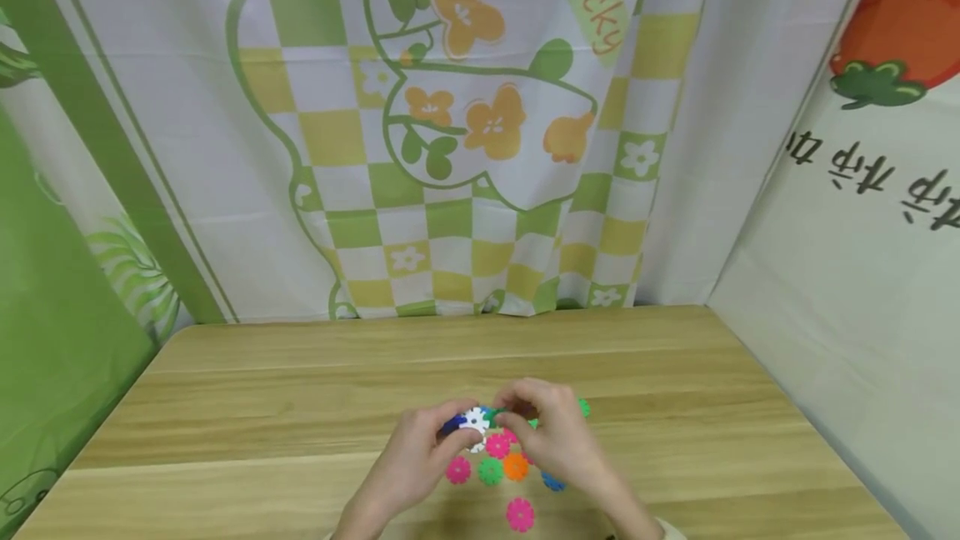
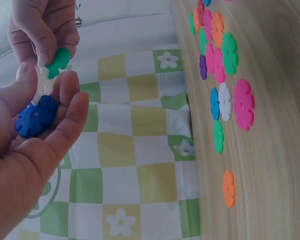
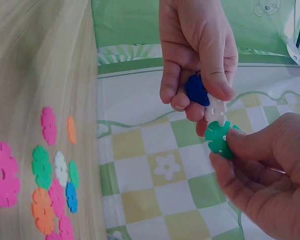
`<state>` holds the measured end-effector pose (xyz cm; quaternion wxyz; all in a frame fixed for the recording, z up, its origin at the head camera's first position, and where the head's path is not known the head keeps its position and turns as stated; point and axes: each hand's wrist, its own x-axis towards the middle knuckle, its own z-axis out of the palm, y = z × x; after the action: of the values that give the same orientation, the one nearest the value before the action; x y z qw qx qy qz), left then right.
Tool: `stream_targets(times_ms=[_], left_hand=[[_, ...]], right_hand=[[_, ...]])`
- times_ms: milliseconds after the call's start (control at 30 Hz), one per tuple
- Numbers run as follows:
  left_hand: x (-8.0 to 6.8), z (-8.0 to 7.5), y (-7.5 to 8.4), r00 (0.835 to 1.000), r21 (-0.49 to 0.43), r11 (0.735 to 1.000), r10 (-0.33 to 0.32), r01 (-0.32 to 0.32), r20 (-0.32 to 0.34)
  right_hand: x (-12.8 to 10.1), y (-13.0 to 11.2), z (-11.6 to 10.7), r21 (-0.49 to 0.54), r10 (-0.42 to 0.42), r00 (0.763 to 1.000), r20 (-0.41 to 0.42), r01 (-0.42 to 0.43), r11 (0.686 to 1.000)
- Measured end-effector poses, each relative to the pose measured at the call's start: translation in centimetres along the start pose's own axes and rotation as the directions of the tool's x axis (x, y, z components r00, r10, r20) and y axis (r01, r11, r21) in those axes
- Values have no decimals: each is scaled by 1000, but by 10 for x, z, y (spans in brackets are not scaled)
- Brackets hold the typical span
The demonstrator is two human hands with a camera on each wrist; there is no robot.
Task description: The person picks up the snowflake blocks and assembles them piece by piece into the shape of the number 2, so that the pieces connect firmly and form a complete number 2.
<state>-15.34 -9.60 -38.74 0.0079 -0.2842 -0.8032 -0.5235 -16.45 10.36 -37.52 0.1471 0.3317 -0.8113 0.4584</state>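
My left hand [image 1: 435,440] pinches a white snowflake disc [image 1: 475,421] joined to a blue disc [image 2: 36,116], held above the wooden table [image 1: 300,390]. My right hand [image 1: 543,427] pinches a green disc [image 3: 219,139] and holds its edge against the white disc [image 3: 216,109]. In the left wrist view the green disc [image 2: 58,61] meets the white disc [image 2: 42,82] at the top, between both hands' fingertips. Below the hands lie loose discs: pink [image 1: 458,470], green [image 1: 491,471], orange [image 1: 516,466], blue [image 1: 553,482] and another pink one [image 1: 520,514].
More flat plastic discs in pink, green, orange, white and blue lie scattered on the table [image 2: 225,100]. A checked green-and-yellow flower curtain [image 1: 465,148] hangs behind the table. Printed cloth panels stand at the left [image 1: 52,273] and right [image 1: 862,273] sides.
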Motion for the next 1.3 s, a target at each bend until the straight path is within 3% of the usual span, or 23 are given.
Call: stream_targets(times_ms=[200,433,667,900,1100,1300], left_hand=[[-1,0,0,999,-4,1000,6,-6,36],[-2,4,-2,998,7,1000,12,-12,68],[-2,7,-6,998,42,999,20,-22,64],[-2,4,-4,998,74,997,-29,24,64],[-2,3,-3,998,76,997,-32,27,57],[-3,3,-4,997,71,997,-42,37,69]], right_hand=[[0,-2,-3,42,12,999,44,-14,999],[0,2,-8,57,88,984,156,-98,994],[1,8,-11,85,185,964,190,-204,975],[-4,33,-24,-46,254,953,163,-250,967],[-14,58,-29,-174,316,925,212,-283,943],[-24,74,-28,-235,395,880,264,-339,911]])
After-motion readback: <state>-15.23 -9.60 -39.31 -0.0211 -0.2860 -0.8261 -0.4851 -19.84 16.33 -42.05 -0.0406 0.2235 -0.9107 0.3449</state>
